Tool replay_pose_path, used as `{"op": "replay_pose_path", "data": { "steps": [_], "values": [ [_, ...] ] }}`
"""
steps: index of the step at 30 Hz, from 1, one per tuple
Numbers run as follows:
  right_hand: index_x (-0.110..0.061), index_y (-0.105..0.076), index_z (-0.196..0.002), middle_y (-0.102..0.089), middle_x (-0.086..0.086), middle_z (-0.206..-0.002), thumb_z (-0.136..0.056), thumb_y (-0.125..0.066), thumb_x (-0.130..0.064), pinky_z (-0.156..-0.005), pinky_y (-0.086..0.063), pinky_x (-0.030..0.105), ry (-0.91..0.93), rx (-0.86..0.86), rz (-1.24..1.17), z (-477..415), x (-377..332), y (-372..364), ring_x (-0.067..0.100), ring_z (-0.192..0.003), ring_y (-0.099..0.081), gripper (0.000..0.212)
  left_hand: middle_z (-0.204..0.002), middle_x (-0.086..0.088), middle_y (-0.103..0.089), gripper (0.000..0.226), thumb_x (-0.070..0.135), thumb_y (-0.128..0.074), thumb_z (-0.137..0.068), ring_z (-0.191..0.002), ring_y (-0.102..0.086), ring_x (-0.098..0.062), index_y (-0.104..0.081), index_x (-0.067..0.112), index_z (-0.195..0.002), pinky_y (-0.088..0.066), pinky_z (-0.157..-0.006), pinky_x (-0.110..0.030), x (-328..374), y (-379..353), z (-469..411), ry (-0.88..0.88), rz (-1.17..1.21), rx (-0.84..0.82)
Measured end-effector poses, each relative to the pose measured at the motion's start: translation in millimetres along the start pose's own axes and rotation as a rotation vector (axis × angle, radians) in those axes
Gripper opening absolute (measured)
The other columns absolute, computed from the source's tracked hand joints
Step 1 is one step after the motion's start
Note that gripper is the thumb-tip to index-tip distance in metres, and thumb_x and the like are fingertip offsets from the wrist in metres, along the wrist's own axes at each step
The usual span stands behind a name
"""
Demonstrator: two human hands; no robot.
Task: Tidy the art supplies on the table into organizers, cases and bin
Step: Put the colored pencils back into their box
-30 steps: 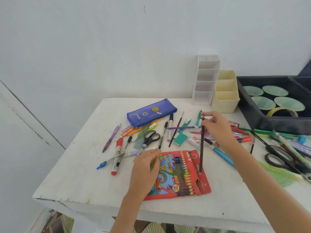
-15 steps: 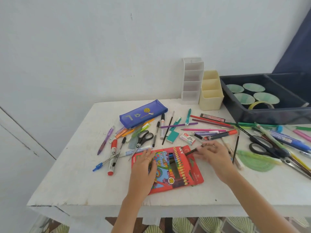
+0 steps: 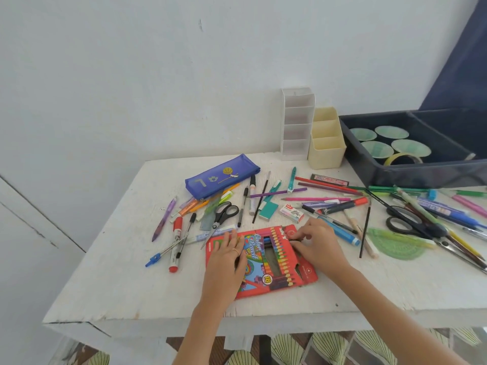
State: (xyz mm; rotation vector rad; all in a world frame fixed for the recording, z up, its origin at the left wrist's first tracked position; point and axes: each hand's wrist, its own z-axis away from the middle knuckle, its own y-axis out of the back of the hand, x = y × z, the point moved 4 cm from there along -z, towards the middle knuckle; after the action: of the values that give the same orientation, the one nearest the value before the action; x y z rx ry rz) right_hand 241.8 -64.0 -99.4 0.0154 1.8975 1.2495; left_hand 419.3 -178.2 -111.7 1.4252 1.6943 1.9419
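A red colour pencil box (image 3: 276, 262) lies open on the white table (image 3: 126, 285) near the front edge. My left hand (image 3: 226, 262) rests flat on its left half, fingers straight. At the box's upper right, the curled fingers of my right hand (image 3: 316, 246) pinch a dark pencil (image 3: 296, 241). The pencil points into the box, and only a short dark stub shows by the fingertips. Loose pens, markers and pencils lie scattered behind and to the right.
A blue pencil case (image 3: 221, 176) lies at the back left. A white organizer (image 3: 296, 122) and a cream organizer (image 3: 325, 138) stand against the wall. A dark bin (image 3: 421, 172) holds a tape roll (image 3: 402, 158). Black scissors (image 3: 224, 214), larger scissors (image 3: 411, 222) and a green protractor (image 3: 395, 246) lie nearby.
My right hand brought the dark pencil down from upright and slid it into the red box, so most of it is now hidden. My left hand stayed on the box.
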Motion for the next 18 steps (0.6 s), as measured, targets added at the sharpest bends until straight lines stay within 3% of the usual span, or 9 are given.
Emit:
{"op": "replay_pose_path", "data": {
  "steps": [3,7,12,18],
  "values": [
    [-0.021,-0.064,-0.078,-0.059,-0.01,-0.076,-0.079,-0.07,-0.01,-0.06,-0.042,0.01,-0.016,-0.041,-0.096,-4,-6,-6,0.004,-0.071,-0.054,0.012,-0.146,0.014,-0.006,0.043,0.027,-0.033,-0.101,-0.141,-0.001,-0.004,-0.03,0.02,-0.144,-0.001,-0.115,-0.022,0,-1,0,-0.025,-0.009,0.009],
    [-0.018,-0.064,-0.085,-0.064,-0.011,-0.079,-0.079,-0.069,-0.001,-0.066,-0.046,0.006,0.041,-0.113,-0.167,-2,-4,1,0.0,-0.074,-0.06,0.019,-0.146,0.015,-0.006,0.043,0.028,-0.034,-0.101,-0.133,0.004,0.003,-0.03,0.021,-0.144,-0.004,-0.118,-0.025,-1,-2,0,-0.023,0.014,0.008],
    [-0.024,-0.062,-0.083,-0.064,-0.011,-0.079,-0.079,-0.072,-0.007,-0.067,-0.046,0.008,0.064,-0.082,-0.155,-1,1,7,0.0,-0.075,-0.059,0.019,-0.144,0.017,-0.005,0.043,0.027,-0.034,-0.101,-0.136,0.002,0.001,-0.031,0.021,-0.143,-0.002,-0.118,-0.025,-2,-3,0,-0.027,0.022,0.01],
    [-0.026,-0.057,-0.074,-0.063,-0.007,-0.075,-0.078,-0.071,-0.003,-0.062,-0.046,0.008,0.069,-0.088,-0.204,-2,-3,1,0.001,-0.069,-0.057,0.028,-0.144,0.018,-0.005,0.043,0.029,-0.035,-0.101,-0.143,-0.006,-0.004,-0.031,0.023,-0.143,-0.001,-0.117,-0.023,-3,-3,0,0.006,0.027,0.007]
  ]
}}
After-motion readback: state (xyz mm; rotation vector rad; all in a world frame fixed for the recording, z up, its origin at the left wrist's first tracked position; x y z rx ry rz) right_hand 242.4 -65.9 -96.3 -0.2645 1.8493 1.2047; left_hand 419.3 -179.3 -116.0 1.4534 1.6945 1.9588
